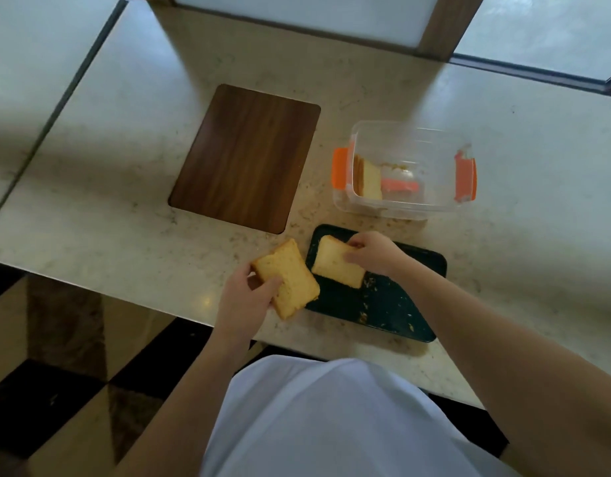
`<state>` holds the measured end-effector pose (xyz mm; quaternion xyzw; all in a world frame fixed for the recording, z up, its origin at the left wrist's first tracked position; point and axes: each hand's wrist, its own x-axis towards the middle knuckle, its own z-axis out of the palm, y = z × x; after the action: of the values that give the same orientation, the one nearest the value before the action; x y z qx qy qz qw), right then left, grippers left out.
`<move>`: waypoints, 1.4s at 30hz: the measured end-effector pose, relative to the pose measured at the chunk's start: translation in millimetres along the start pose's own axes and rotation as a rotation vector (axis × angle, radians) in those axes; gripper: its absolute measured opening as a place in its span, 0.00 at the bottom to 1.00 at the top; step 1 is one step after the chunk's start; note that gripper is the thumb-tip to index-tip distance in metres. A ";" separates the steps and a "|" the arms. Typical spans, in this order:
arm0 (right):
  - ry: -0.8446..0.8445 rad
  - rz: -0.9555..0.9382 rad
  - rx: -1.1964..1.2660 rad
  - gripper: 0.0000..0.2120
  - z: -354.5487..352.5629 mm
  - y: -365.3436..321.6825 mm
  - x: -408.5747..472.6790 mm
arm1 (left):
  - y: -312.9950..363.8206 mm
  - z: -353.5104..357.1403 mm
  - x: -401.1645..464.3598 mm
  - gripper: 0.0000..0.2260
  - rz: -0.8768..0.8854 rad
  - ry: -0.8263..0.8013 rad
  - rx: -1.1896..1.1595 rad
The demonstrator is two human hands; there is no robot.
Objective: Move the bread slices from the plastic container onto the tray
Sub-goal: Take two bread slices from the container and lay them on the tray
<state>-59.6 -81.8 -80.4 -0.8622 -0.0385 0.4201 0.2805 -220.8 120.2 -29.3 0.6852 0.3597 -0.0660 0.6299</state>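
A dark green tray [393, 304] with crumbs lies near the table's front edge. My right hand [372, 253] grips one bread slice [336, 268] that rests on the tray's left end. My left hand [249, 297] holds a small stack of bread slices [290, 280] just left of the tray, overlapping its left edge. Behind the tray stands a clear plastic container [403, 170] with orange clips; a few more bread slices [369, 177] lean upright against its left wall.
A dark wooden board [245, 158] is set into the pale stone table [125, 187] left of the container. The table's front edge runs just below the tray, with a checkered floor [56, 390] beyond. Frosted windows [297, 12] line the far side.
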 end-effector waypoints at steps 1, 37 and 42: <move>0.031 -0.016 -0.060 0.18 1.4 -4.8 2.8 | 0.5 -0.1 -0.4 0.12 0.005 0.005 0.004; 0.503 -0.170 0.114 0.27 35.7 19.6 -37.9 | 1.5 23.5 4.8 0.12 0.040 -0.037 0.081; -0.043 0.255 1.082 0.15 46.3 35.2 -79.9 | -1.3 43.4 10.4 0.17 0.042 -0.058 0.002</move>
<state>-151.6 -114.6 -65.1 -0.5844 0.2819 0.4280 0.6292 -198.2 84.9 -44.7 0.6911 0.3269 -0.0730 0.6404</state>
